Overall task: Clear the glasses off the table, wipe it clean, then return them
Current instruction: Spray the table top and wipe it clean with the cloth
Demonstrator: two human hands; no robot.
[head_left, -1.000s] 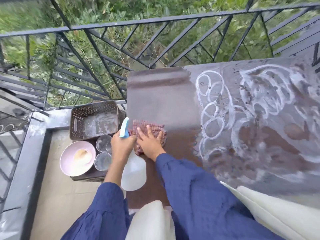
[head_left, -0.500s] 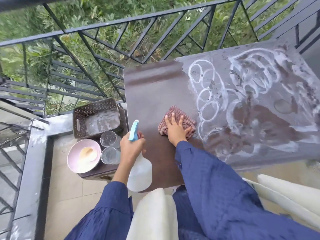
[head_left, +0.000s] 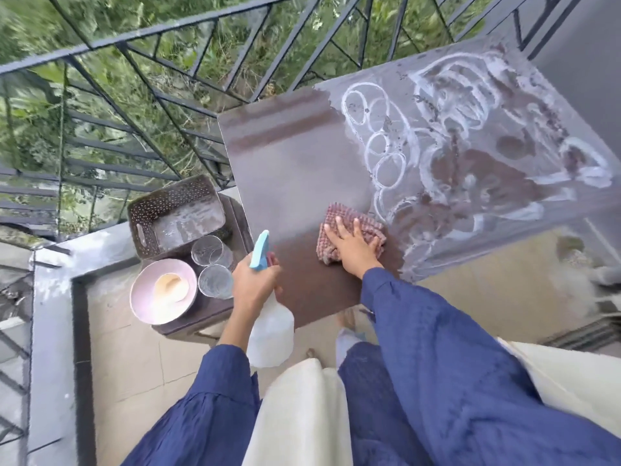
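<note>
Head view shows your table (head_left: 295,169) about half wiped: the left part is clean and dark, the right carries white smears and rings. Your left hand (head_left: 253,284) grips the spray bottle (head_left: 270,334). Your right hand (head_left: 351,248) presses flat on the checked cloth (head_left: 366,223). Both glasses (head_left: 211,252) wait on the low stand (head_left: 188,327) beside the table, not yet returned.

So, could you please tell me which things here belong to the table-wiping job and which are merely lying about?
Part of the job: the table, the checked cloth under the right hand, the spray bottle in the left hand, the two glasses set aside on the low stand.

Just lying about: the pink bowl and the perforated basket beside them.
</note>
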